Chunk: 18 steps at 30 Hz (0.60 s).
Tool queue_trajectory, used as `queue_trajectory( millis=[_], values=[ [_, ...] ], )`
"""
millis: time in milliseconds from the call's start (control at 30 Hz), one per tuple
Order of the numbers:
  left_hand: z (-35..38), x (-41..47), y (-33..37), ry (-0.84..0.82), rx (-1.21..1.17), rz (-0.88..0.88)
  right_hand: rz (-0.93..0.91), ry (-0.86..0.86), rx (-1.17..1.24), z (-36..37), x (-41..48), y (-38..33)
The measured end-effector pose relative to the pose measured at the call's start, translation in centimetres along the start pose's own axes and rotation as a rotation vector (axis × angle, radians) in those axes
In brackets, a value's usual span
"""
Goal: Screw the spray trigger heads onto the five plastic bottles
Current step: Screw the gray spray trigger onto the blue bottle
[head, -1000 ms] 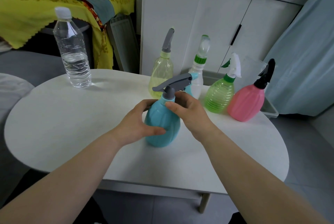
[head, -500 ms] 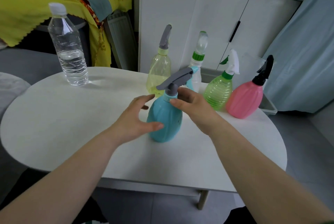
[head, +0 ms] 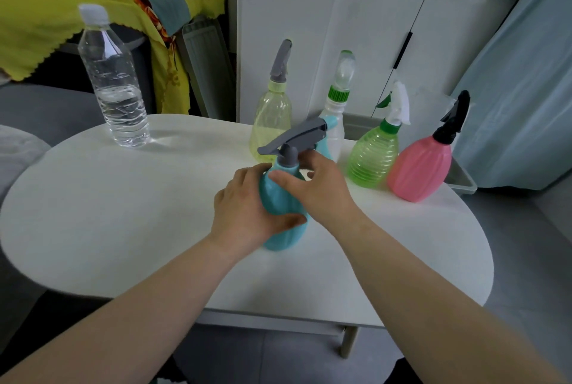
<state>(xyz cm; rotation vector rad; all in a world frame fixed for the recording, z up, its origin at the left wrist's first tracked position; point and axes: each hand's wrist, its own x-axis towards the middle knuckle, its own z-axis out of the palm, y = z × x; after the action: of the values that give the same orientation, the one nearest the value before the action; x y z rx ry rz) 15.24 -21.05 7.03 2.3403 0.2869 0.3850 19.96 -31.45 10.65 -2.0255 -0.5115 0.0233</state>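
Observation:
A teal bottle (head: 283, 238) with a grey spray trigger head (head: 294, 139) stands upright mid-table. My left hand (head: 247, 213) wraps its body from the left. My right hand (head: 312, 185) grips its upper part and neck just under the grey collar. Behind it, along the table's far edge, stand a pale yellow bottle (head: 270, 126) with a grey head, a white bottle (head: 335, 117) with a green collar, a green ribbed bottle (head: 373, 156) with a white head, and a pink bottle (head: 421, 171) with a black head.
A clear water bottle (head: 116, 89) with a white cap stands at the back left of the white oval table (head: 123, 213). A grey bin (head: 461, 179) sits past the table's right edge. White cabinets and a blue curtain are behind.
My left hand, which had opened away from the teal bottle half a second ago, has closed on its body again. My right hand has shifted around the neck.

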Motion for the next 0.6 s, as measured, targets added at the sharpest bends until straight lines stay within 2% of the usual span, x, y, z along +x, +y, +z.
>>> queue_trajectory(
  millis=[67,133,267,367,433,533,600],
  values=[
    [-0.7,-0.1,-0.7,-0.117,-0.160,0.011,0.016,-0.023,-0.007,-0.7,0.2,-0.1],
    [-1.8,0.1,-1.5,-0.221,-0.304,0.024,0.035,-0.117,-0.021,-1.8,0.5,-0.2],
    [-2.8,1.4,-2.0,-0.357,-0.369,0.040,0.096,-0.371,0.078,-3.0,0.6,-0.4],
    [-2.4,2.0,-1.4,-0.472,-0.393,0.029,0.071,-0.384,0.019,-2.7,0.6,-0.7],
    [-2.1,2.1,-1.0,-0.453,-0.373,0.011,0.010,-0.280,-0.004,-2.4,0.4,-0.7],
    [-1.0,1.4,-0.2,-0.255,-0.221,-0.031,-0.082,-0.108,-0.017,-2.1,-0.1,-0.6],
    [-0.4,0.6,0.3,-0.143,-0.141,-0.052,-0.085,-0.084,-0.035,-2.1,-0.1,-0.5]
  ],
)
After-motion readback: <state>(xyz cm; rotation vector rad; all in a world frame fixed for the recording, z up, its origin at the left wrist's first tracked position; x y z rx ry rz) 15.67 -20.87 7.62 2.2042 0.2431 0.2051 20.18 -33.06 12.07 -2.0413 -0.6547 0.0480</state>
